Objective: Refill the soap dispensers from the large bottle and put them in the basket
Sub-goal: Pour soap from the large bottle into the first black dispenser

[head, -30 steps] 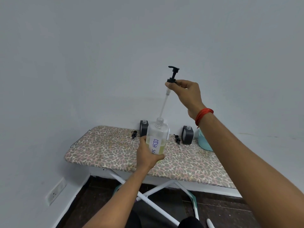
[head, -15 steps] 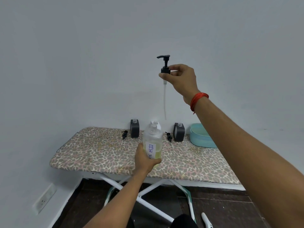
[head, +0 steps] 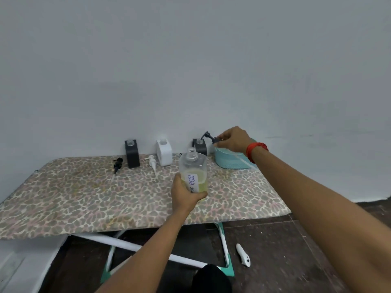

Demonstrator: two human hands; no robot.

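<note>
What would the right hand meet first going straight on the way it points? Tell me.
Probably the rightmost dark dispenser: the right hand, pinching the black pump, points left toward it. Depth is unclear; it might pass above it to the wall.

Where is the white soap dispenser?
In the head view, the white dispenser stands at the back of the table by the wall, between the left black dispenser and the right black dispenser, a white pump lying in front.
</note>
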